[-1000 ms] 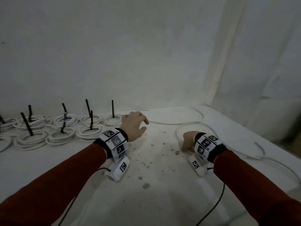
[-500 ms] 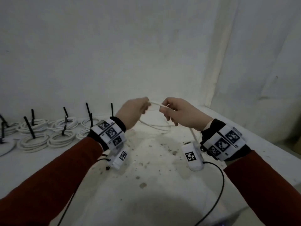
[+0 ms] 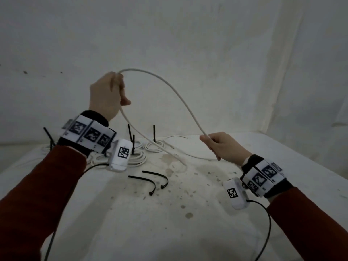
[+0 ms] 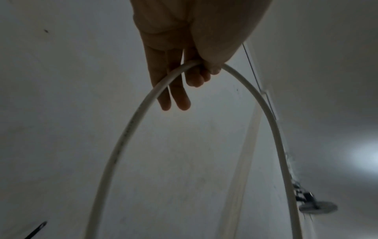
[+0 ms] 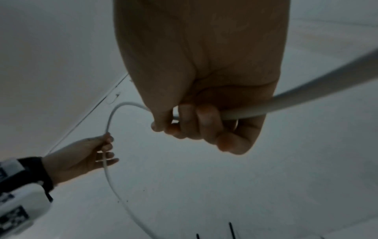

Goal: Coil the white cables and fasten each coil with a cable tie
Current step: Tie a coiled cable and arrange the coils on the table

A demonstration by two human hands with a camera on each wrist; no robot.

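Hands have parted since half a second ago, when they met close together over the table's middle. Now the left hand [image 3: 105,95] is raised high at left centre and the right hand [image 3: 224,146] sits lower at right, just above the table [image 3: 188,223]. A second ago both were down on the table top, picking at the cable. The cable [image 3: 169,85] now arches in the air between the hands, where earlier it lay slack on the surface.

The left hand pinches the cable between thumb and curled fingers at the top of the arch; its two outer fingers [image 4: 175,97] hang straighter behind the strand. From there one strand drops to the table and trails toward the far middle. The right hand has its fingers wrapped round the cable; past it the cable runs on low over the table.

Counted, left to right: tied coils [image 3: 137,157] lie at far left, partly hidden by the left wrist, so I can make out only about three here; black ties [image 3: 154,132] stand up from them, four or five showing. Two loose ties [image 3: 148,183] lie curved on the near middle of the table, side by side. One cable is in hand. Two wrist cameras [image 3: 120,155] show, one per arm.
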